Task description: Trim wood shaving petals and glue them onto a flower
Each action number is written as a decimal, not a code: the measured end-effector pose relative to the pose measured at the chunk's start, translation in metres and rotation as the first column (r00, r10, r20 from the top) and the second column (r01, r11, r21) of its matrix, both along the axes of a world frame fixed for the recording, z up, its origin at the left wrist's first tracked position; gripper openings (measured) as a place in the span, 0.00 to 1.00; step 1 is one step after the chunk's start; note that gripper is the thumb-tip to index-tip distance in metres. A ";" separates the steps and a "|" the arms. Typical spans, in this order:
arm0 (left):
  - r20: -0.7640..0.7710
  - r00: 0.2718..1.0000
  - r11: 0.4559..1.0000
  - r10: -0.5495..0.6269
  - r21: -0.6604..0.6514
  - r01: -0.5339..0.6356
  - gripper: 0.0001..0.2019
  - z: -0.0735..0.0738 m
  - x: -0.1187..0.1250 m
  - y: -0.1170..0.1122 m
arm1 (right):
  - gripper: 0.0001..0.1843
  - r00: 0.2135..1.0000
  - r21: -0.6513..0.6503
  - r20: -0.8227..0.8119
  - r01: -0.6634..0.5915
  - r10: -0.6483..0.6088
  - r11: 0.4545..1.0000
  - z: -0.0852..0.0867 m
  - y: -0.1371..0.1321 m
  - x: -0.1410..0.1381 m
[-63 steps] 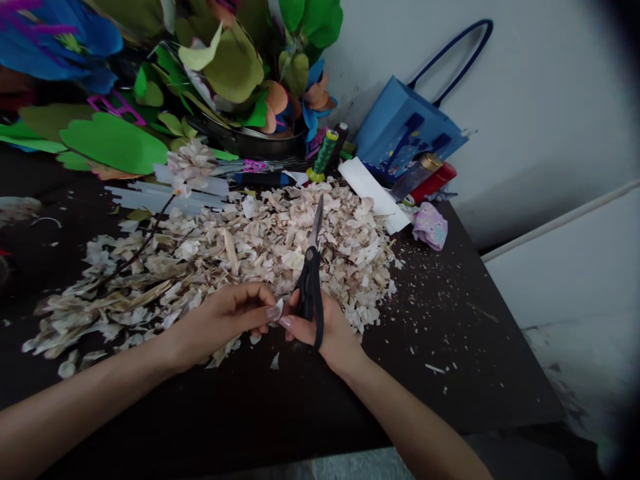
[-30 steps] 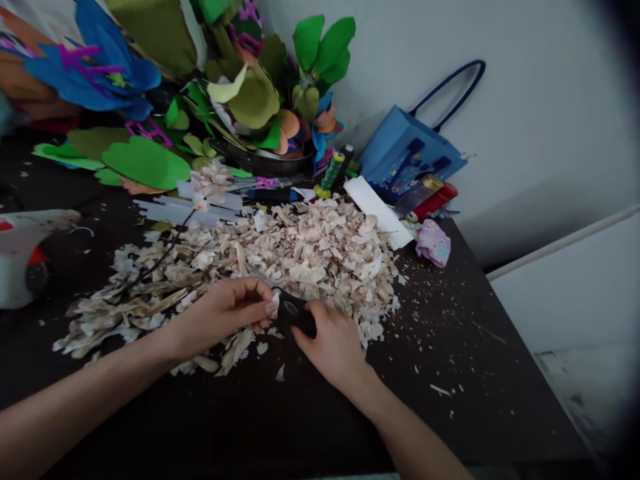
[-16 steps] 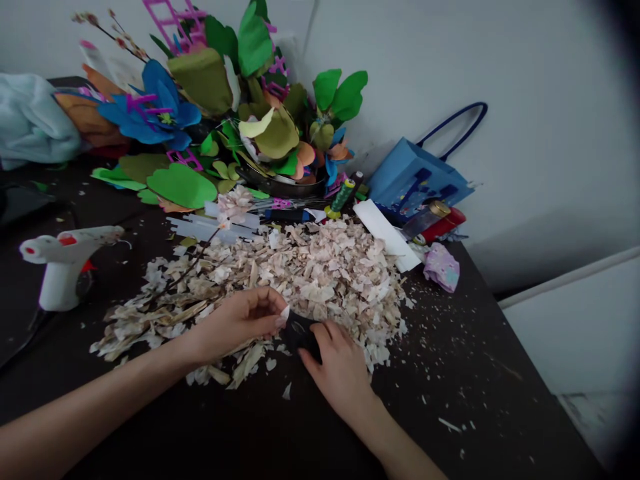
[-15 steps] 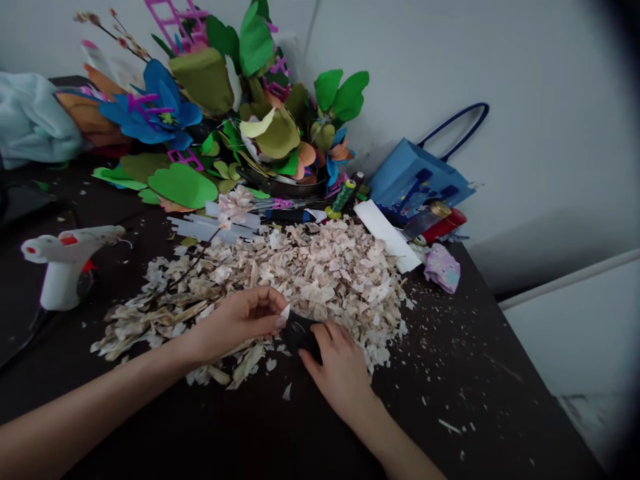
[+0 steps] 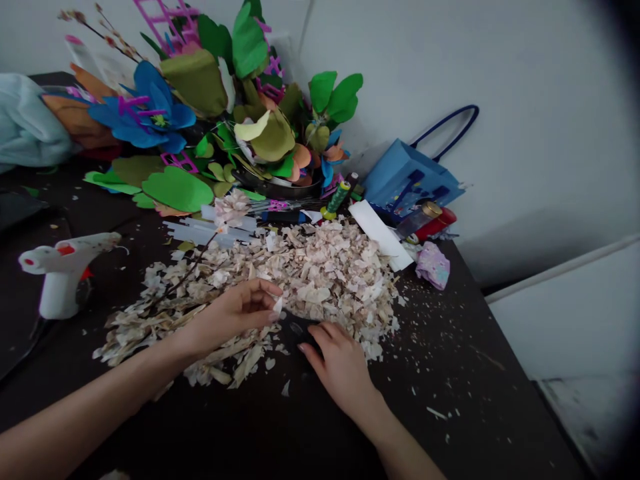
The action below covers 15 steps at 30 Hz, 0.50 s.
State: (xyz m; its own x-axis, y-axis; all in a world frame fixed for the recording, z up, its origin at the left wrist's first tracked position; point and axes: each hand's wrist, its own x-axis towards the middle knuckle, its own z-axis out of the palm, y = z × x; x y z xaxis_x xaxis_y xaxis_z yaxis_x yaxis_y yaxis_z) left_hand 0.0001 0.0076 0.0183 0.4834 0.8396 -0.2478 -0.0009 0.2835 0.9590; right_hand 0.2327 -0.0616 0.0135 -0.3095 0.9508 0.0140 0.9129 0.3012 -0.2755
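Left hand [image 5: 230,317] has drawn back from scissors [image 5: 299,328] under right hand [image 5: 340,363].

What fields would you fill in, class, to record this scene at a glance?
Left hand: pinches a pale flake
Right hand: rests on black scissors
Under the hands: pile of pale flakes on a dark tabletop
Nearby: hot glue gun, green thread spool, blue paper bag
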 end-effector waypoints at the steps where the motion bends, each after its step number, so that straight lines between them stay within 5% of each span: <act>1: -0.001 1.000 1.000 0.000 0.002 0.000 0.23 0.001 -0.001 0.001 | 0.05 0.999 -0.012 -0.051 0.006 -0.006 1.000 0.004 0.002 0.000; 4: 0.012 1.000 1.000 -0.017 0.014 0.017 0.24 0.006 -0.002 0.003 | 0.07 0.927 -0.134 -0.372 -0.006 -0.044 0.991 0.016 0.014 -0.004; 6: 0.022 0.999 0.998 -0.042 0.047 0.041 0.26 0.007 -0.002 0.004 | 0.10 0.773 -0.291 -0.617 -0.053 -0.145 0.955 0.024 0.024 -0.009; 9: -0.005 0.997 0.989 -0.074 0.125 0.074 0.26 0.008 -0.003 0.003 | 0.14 0.568 -0.425 -0.781 -0.176 -0.261 0.888 0.034 0.039 -0.021; 15: -0.163 0.982 0.959 -0.090 0.251 0.130 0.25 0.020 -0.004 0.000 | 0.11 0.532 -0.453 -0.802 -0.247 -0.271 0.856 0.040 0.053 -0.039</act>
